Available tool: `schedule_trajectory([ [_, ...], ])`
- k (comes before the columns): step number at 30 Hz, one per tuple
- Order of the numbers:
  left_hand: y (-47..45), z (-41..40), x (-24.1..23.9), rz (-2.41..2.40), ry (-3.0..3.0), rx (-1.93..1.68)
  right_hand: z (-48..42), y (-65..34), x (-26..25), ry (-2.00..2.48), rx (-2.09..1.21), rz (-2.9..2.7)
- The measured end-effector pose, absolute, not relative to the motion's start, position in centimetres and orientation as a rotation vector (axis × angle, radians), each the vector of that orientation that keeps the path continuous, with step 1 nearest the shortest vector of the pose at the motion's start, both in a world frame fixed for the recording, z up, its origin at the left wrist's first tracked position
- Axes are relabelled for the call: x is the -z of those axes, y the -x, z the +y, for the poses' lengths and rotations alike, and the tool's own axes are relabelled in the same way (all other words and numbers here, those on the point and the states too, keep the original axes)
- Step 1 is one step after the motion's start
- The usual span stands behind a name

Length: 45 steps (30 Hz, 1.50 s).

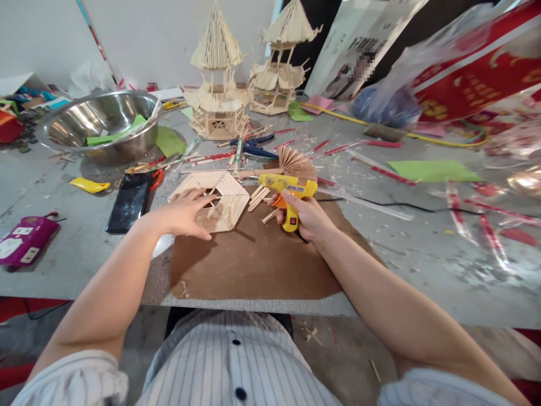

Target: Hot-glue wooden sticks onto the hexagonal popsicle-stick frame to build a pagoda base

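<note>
My left hand (186,214) rests with fingers spread on a hexagonal roof piece made of wooden sticks (220,197), which lies at the far edge of a brown mat (253,265). My right hand (306,217) is closed around the handle of a yellow glue gun (287,189), whose nozzle points left toward the roof piece. A few loose sticks (258,198) lie between the two hands. A black cord (380,203) runs from the glue gun off to the right.
Two stick-built pagoda models (217,84) (281,62) stand at the back. A steel bowl (101,121), a black phone (130,202), a purple power strip (25,239), blue scissors (253,145), a fan of sticks (296,162), green paper (431,169) and red strips lie around.
</note>
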<state>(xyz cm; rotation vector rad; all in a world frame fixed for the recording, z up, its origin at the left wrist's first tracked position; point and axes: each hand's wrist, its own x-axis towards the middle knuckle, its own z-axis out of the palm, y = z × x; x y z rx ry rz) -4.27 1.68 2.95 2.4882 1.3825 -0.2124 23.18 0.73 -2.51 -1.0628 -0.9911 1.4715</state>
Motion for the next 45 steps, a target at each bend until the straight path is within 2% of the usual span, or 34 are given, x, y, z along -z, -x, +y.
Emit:
schedule_trajectory([
  [4,3.8,1.5,-2.0,1.444,-2.463,0.411,0.7,-23.2,2.4,1.054,-1.488,-0.980],
  [13,5.8,2.8,-2.4,1.451,-2.514,0.411,0.7,-23.1,2.3,1.075,-1.488,-0.978],
  [20,8.6,5.1,-0.6,1.950,-2.376,0.197,0.5,-23.1,2.2,1.080,-1.482,-0.993],
  [26,9.1,6.2,0.3,2.327,-2.237,-0.264,0.4,-23.1,2.3,1.070,-1.481,-0.988],
  [29,8.5,6.1,0.5,2.423,-2.191,-0.259,0.4,-23.1,2.2,1.073,-1.494,-0.980],
  [34,7.9,6.3,1.3,2.351,-2.192,-0.212,0.4,-23.1,2.2,1.075,-1.504,-0.977],
  [45,9.0,8.1,2.3,1.850,-2.297,-0.460,0.5,-23.3,2.5,1.071,-1.490,-1.005],
])
